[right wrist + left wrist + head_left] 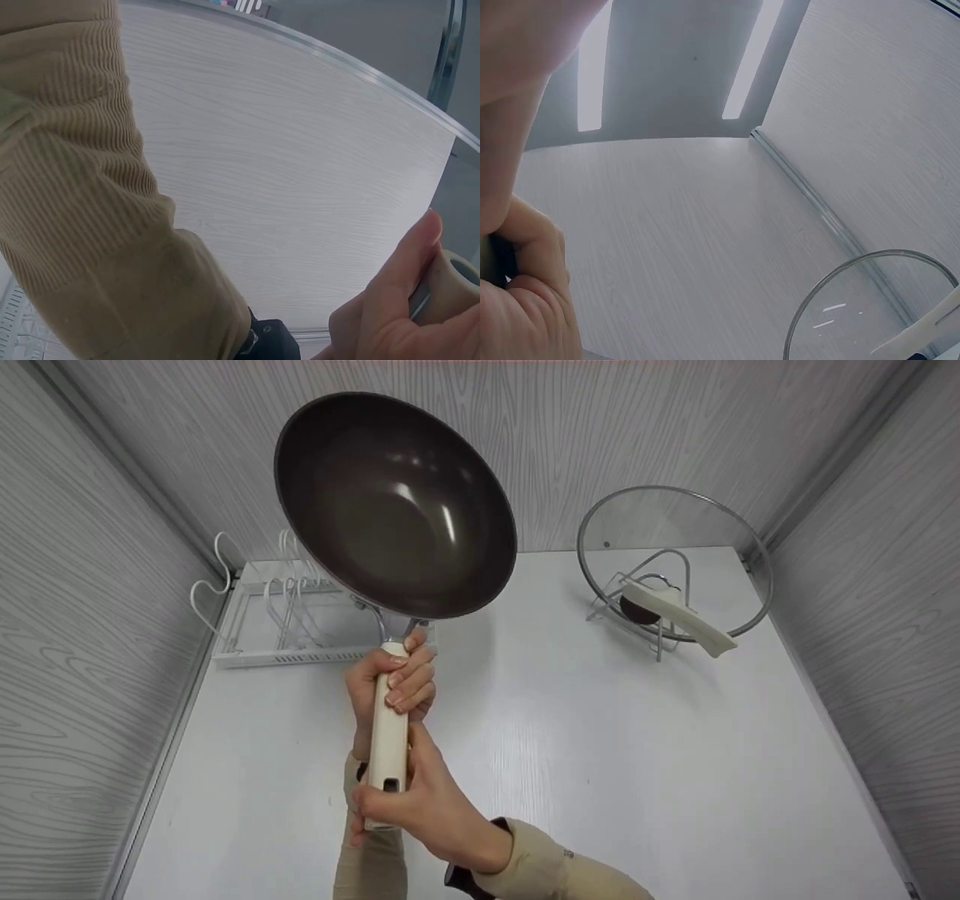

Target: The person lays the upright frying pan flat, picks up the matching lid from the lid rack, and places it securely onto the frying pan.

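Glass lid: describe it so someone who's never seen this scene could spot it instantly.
On the white table, look to the far right corner by the grey wood-grain walls. There a wire stand props the glass lid upright. It is the only clear round disc, metal-rimmed, with a cream handle, unlike the dark pan.

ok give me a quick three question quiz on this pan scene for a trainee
1. True or false: the pan rests flat on the table.
2. Which hand has its grip nearer the pan's bowl? A) left hand B) right hand
3. What does the wire stand at the right hold?

Key:
1. False: it is held up in the air by its cream handle.
2. A; the right hand grips the handle's end.
3. A glass lid, standing on edge.
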Motion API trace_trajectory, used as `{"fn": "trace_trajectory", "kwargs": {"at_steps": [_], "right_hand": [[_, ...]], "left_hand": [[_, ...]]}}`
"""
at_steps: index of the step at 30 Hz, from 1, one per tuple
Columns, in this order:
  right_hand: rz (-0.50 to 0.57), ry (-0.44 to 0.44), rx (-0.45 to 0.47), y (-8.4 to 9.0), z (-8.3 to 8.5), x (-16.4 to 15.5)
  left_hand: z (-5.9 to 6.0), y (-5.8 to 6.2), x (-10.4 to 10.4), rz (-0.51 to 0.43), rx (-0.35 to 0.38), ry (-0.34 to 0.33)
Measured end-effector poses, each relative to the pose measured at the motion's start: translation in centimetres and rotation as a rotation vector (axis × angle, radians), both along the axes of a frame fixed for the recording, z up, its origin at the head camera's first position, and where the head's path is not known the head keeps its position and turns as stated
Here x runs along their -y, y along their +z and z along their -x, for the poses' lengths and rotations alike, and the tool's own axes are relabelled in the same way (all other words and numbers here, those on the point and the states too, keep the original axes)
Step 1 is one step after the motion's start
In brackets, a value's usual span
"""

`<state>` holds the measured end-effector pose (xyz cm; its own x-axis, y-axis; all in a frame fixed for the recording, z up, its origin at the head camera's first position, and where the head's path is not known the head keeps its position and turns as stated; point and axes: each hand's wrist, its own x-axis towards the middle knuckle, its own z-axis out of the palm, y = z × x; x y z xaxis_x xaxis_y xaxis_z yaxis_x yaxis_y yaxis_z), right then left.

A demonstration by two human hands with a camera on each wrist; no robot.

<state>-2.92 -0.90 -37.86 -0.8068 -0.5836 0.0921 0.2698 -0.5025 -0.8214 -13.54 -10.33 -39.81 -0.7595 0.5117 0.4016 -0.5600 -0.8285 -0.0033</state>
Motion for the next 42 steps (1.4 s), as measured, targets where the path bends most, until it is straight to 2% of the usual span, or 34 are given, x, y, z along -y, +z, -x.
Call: {"fn": "trace_trajectory", "kwargs": {"at_steps": [6,11,16,21,25,29,31,33,36,39,42], "right_hand": [[-0.002,0.015,0.031,0.0,0.1,-0.3],[-0.001,0.060,0.043,0.2,0.4,-0.9],[-0.058,0.133,0.024,0.7,0.8,-2.0],[-0.147,0.214,-0.036,1.0,1.4,-3.4],[-0.259,0.257,-0.135,1.2,2.3,-4.5],[-0.408,0.241,-0.327,1.5,3.4,-5.5],[-0.449,0.223,-0.405,1.9,3.9,-6.1],[-0.465,0.178,-0.476,2.2,4.5,-6.7],[-0.492,0.037,-0.572,2.9,5.9,-7.6],[-0.555,-0.207,-0.712,3.3,8.1,-8.4],[-0.693,-0.518,-0.891,3.5,11.1,-9.1]], "left_hand": [[-0.2,0.1,-0.4,-0.039,0.034,0.000],[-0.2,0.2,-0.6,-0.118,0.058,-0.020],[-0.3,0.3,-0.7,-0.194,0.078,-0.046],[-0.2,0.3,-0.8,-0.210,0.093,-0.040],[-0.1,0.3,-0.8,-0.240,0.093,-0.055],[-0.2,0.2,-0.7,-0.268,0.099,-0.062],[-0.3,0.1,-0.6,-0.272,0.109,-0.058],[-0.4,0.1,-0.6,-0.281,0.116,-0.054],[-0.4,0.0,-0.7,-0.299,0.114,-0.041],[-0.2,-0.4,-0.7,-0.322,0.110,-0.035],[-0.1,-0.6,-0.7,-0.320,0.116,-0.028]]}}
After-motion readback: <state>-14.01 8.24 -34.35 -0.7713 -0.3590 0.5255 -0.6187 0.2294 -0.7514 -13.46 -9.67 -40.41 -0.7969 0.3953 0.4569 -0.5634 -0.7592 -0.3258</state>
